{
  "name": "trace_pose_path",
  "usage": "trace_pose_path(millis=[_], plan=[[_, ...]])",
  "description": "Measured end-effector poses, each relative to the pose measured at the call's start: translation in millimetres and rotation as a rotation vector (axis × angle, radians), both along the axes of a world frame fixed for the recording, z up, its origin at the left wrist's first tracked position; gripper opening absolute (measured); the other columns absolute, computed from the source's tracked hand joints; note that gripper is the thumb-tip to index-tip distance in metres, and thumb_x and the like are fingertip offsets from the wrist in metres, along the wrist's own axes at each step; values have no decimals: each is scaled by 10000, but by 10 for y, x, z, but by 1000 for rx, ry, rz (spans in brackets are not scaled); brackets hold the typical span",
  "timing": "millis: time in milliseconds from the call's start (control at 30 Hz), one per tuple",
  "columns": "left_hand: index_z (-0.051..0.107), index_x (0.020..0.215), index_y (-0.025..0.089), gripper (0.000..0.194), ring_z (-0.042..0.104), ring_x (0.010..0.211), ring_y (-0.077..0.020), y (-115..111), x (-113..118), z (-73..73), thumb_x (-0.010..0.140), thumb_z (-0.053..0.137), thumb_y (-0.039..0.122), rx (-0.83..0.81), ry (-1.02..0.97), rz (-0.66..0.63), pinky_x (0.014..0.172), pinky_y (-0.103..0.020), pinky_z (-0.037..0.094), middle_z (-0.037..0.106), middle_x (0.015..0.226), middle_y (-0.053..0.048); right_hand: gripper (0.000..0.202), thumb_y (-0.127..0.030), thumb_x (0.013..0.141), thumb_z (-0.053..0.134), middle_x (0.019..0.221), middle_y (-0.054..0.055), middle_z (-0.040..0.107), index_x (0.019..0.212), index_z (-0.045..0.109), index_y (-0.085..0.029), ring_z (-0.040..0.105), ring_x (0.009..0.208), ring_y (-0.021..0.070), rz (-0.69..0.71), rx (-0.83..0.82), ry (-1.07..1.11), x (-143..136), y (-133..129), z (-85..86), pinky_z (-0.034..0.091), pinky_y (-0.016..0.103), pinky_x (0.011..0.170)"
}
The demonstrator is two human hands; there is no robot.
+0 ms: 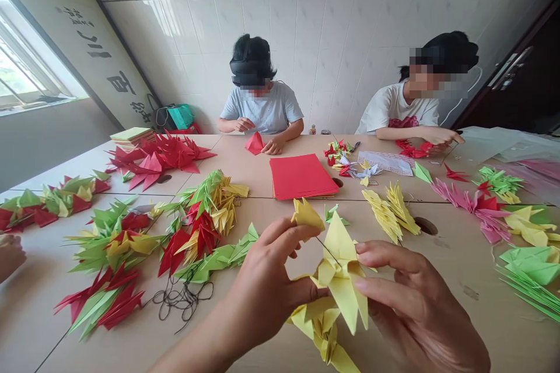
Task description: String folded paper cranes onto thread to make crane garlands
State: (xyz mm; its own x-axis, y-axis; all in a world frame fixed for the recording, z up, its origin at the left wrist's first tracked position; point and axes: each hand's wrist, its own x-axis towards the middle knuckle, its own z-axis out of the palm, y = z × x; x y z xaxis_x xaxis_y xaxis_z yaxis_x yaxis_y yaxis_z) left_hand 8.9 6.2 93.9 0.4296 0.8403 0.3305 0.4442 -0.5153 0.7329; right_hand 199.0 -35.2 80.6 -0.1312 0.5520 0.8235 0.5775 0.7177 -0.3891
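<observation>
My right hand pinches a yellow origami piece, folded into several sharp points, by its right side. My left hand has its thumb against the left side of the same piece. Between its upper fingers is a second, smaller-looking yellow folded piece. A thin dark string runs from near those fingers into the middle of the pointed piece. Just below, more yellow origami pieces hang or lie bunched together; whether they touch the table is unclear.
A red paper stack lies ahead, with yellow folded strips to its right. Strung red, green and yellow origami and tangled black string are at left. Pink origami lies right. Two people sit opposite; another person's hand shows left.
</observation>
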Motion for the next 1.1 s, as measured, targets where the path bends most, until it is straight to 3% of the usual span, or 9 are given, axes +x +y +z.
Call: trace_pose_path(millis=[133,367,500,633,800,900,1100], plan=[[580,1234,260,563,538,814,-170,-21,-2,20,713,771,358,-23,-27,-12,730,-262,499,595,1074,-70,269,-86,821,605,979,42,614,992,640,-291,690,924,184,-34,26,-6,9,15,37,593,254,713],[664,1116,237,431,511,781,-167,-14,0,58,709,782,316,-114,-142,-103,703,-246,457,598,891,-39,306,-60,812,585,1034,57,602,1018,605,-286,670,977,197,-5,4,-54,48,-6,-15,601,277,750],[684,1049,216,347,502,772,-158,-22,-4,22,729,768,321,-138,-298,-149,708,-238,441,586,840,-30,273,-48,807,577,1025,49,613,994,584,-247,649,993,165,93,-108,27,16,-12,-86,566,237,821],[696,992,183,277,535,767,-156,-48,11,9,746,758,293,-131,-330,-174,698,-240,441,606,848,-44,258,-69,819,572,996,44,617,1001,569,-252,639,970,167,159,-193,114,-21,-13,-147,569,248,794],[719,887,182,234,559,716,-158,-67,44,46,728,768,347,-93,-342,-136,646,-244,439,639,779,-47,275,-222,856,607,1012,38,597,1114,531,-282,637,900,169,106,-375,250,-56,-25,-149,569,254,739],[715,793,168,255,550,656,-145,-69,54,55,716,759,407,-49,-354,-99,591,-235,418,635,704,-40,242,-317,886,588,983,21,608,1120,531,-290,636,851,149,140,-467,212,-59,-32,-120,558,234,730],[637,635,143,279,521,571,-107,-99,76,28,764,728,374,124,-329,-47,520,-202,393,588,610,-19,226,-401,891,587,943,15,641,1063,546,-260,633,920,142,142,-295,137,-56,-27,-127,523,191,785]])
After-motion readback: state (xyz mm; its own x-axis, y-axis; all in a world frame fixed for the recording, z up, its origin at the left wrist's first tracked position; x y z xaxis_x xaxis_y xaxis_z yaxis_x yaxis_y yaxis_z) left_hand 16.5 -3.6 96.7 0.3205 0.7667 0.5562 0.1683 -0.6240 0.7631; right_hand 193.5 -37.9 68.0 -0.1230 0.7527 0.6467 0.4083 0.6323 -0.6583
